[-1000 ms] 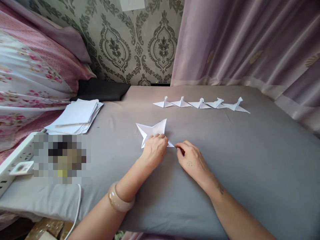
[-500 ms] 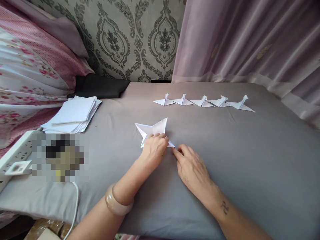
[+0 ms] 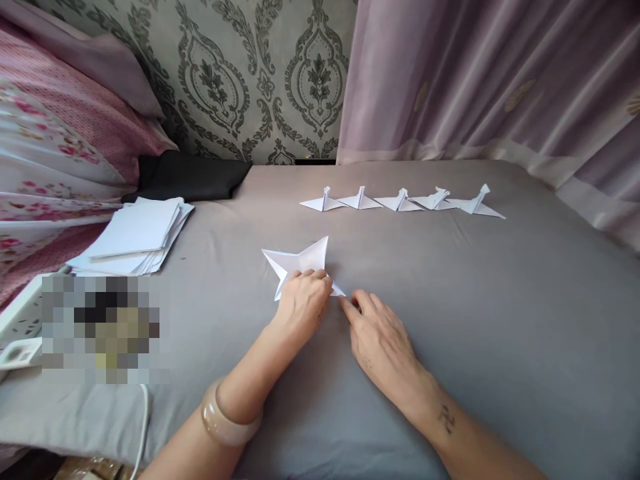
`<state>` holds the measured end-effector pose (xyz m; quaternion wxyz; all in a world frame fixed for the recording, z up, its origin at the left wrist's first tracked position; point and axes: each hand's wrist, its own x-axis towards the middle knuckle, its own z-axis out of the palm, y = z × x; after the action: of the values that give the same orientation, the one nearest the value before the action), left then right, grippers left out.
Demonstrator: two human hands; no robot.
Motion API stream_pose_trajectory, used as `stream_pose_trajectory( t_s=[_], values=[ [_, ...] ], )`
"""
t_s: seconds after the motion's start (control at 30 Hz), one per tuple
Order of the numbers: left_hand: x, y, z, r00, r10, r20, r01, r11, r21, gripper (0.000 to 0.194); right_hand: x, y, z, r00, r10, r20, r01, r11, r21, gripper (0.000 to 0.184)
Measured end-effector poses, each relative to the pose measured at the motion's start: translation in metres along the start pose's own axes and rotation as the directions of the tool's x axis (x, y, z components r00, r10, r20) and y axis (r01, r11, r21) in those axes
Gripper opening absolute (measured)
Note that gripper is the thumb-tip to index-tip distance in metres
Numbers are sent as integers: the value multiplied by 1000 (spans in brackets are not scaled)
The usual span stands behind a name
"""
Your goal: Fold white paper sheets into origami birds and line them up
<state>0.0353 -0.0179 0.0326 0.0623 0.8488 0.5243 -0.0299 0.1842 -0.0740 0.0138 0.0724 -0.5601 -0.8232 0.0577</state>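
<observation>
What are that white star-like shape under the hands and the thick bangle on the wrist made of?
The star-like shape looks like thin matte white paper: sharp creases, flat pointed flaps. The bangle on the left wrist looks like polished stone or resin, pale beige and glossy; the picture cannot settle which.

Both hands, left hand [image 3: 301, 305] and right hand [image 3: 380, 337], press a half-folded white paper [image 3: 298, 261] onto the grey sheet [image 3: 500, 300].

Bare sheet [image 3: 500, 320] right; paper stack [image 3: 133, 237] left
</observation>
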Motion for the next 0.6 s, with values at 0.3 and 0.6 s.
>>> stream_pose_trajectory(
  t_s=[0.3,0.6],
  values=[
    [1,0,1,1000,-2,0,2,1000,7,27,1,1,-1,1000,14,-10,-14,999,41,39],
    [0,1,3,1000,4,-23,-4,1000,25,26,9,17,1,991,87,-98,-47,936,349,37]
  ],
)
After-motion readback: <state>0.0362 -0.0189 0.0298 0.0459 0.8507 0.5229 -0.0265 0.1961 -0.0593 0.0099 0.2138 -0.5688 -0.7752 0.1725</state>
